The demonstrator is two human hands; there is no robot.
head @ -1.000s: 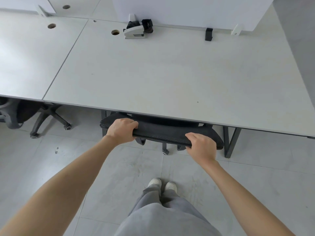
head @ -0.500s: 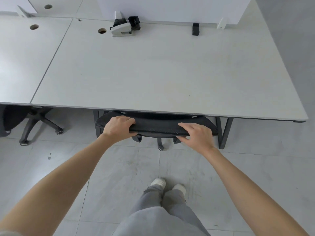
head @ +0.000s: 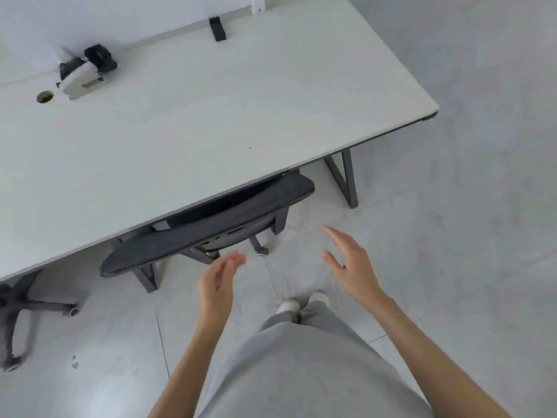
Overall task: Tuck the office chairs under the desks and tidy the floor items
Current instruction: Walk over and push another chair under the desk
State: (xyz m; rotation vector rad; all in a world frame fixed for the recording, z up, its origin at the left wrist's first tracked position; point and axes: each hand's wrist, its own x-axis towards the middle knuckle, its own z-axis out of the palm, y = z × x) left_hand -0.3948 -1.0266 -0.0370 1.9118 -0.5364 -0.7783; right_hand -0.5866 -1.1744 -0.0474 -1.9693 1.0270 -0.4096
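The chair [head: 208, 224] sits tucked under the desk [head: 211, 116], only its backrest top showing at the near edge. Both hands are released, fingers straight, holding nothing: left hand [head: 218, 282] at 6 o'clock of the backrest, right hand [head: 351, 263] at 4 o'clock.

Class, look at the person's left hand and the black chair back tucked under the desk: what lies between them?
In the head view, only bare grey floor tile separates the left hand from the chair back; the hand touches nothing.

Bright, even, soft light all over, with only faint shadow under the bench [head: 211, 131]. Motion blur smears both hands, and wide-angle bending tilts the edges.
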